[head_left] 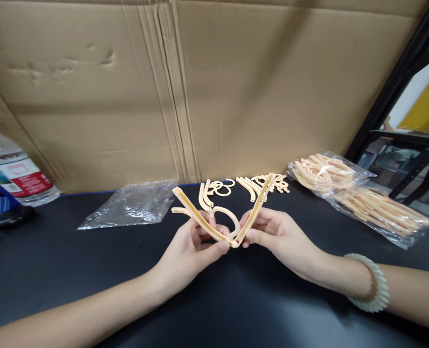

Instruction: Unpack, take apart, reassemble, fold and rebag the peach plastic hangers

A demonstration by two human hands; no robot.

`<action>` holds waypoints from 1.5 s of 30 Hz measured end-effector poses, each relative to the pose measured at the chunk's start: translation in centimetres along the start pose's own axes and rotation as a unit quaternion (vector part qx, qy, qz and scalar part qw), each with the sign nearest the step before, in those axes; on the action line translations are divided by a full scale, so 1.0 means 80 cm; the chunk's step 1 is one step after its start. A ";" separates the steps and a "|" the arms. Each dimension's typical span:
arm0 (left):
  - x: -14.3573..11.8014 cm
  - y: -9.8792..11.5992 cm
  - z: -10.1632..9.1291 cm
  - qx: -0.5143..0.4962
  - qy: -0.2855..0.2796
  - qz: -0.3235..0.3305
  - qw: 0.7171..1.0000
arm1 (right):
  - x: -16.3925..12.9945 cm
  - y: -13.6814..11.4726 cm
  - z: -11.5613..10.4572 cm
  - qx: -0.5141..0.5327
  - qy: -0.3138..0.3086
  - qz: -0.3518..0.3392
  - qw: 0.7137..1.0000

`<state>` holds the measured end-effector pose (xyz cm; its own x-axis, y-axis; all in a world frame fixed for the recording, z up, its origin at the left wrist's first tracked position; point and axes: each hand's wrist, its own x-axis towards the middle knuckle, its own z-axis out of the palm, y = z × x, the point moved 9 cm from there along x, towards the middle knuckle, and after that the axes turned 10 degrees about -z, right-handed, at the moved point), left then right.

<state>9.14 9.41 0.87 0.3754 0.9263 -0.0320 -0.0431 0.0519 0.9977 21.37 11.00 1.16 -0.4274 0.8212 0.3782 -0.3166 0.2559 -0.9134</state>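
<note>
Both hands hold a beige plastic folding clothes hanger [214, 233] above the black table, its two channelled arms spread in a V. My left hand [196, 246] is closed around the left arm near the joint, thumb in front. A second thin strip [180, 210] sticks out to the left behind that arm. My right hand [272, 232] pinches the lower part of the right arm [260, 203] between thumb and fingers. The curved hook [231, 215] rises between the two arms, its lower end at the joint. Some fingertips are hidden behind the pieces.
Behind the hands lie loose curved strips [203, 195], hooks [223, 187] and small parts [281, 183]. Bags of beige pieces [381, 208] lie at the right. A crumpled clear bag [127, 205] and a large bottle [22, 174] are leftward. A cardboard wall [272, 96] stands behind.
</note>
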 end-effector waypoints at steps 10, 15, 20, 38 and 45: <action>-0.001 -0.005 -0.014 -0.008 0.074 -0.019 0.997 | -0.008 -0.006 -0.004 -0.094 0.040 -0.025 0.994; 0.000 -0.004 -0.016 -0.019 0.079 -0.019 0.996 | 0.000 0.005 -0.005 -0.090 0.023 0.015 0.996; -0.004 -0.009 -0.033 -0.045 0.140 -0.040 0.988 | 0.023 -0.025 -0.042 -0.062 0.027 -0.012 0.998; -0.020 0.043 -0.089 0.213 0.305 0.136 0.918 | 0.048 -0.039 -0.106 -0.502 -0.240 -0.119 0.822; -0.006 0.046 -0.052 0.468 0.184 0.156 0.850 | 0.032 -0.029 -0.064 -0.531 -0.265 -0.141 0.792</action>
<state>4.98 10.73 4.28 0.1583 0.9038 0.3977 0.7327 -0.3775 0.5663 25.32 15.15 3.49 -0.8508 0.3972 0.3440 0.3080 0.9074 -0.2860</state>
